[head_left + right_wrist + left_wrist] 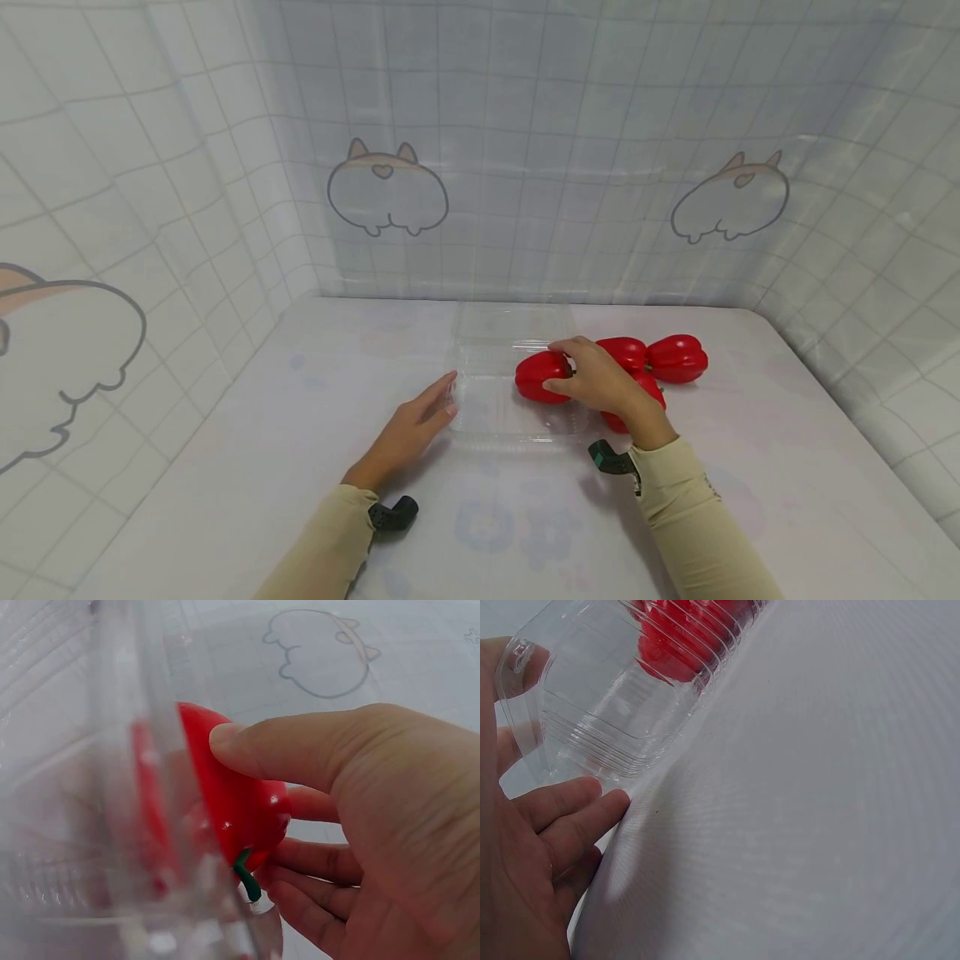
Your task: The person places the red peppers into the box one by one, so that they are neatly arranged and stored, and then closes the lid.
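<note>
A red bell pepper with a green stem is over the right part of a clear plastic clamshell container. My right hand grips this pepper from its stem side, the thumb on one face and the other fingers round the opposite one. Whether the pepper touches the container floor, I cannot tell. At the container's left end, my left hand touches the wall with extended fingers; part of it shows through the plastic in the left wrist view. The lid lies open toward the back.
Just right of the container are more red bell peppers, one farthest right, another beside it and a third partly behind my right wrist. A white tabletop lies under everything, with gridded curtains along the back and sides.
</note>
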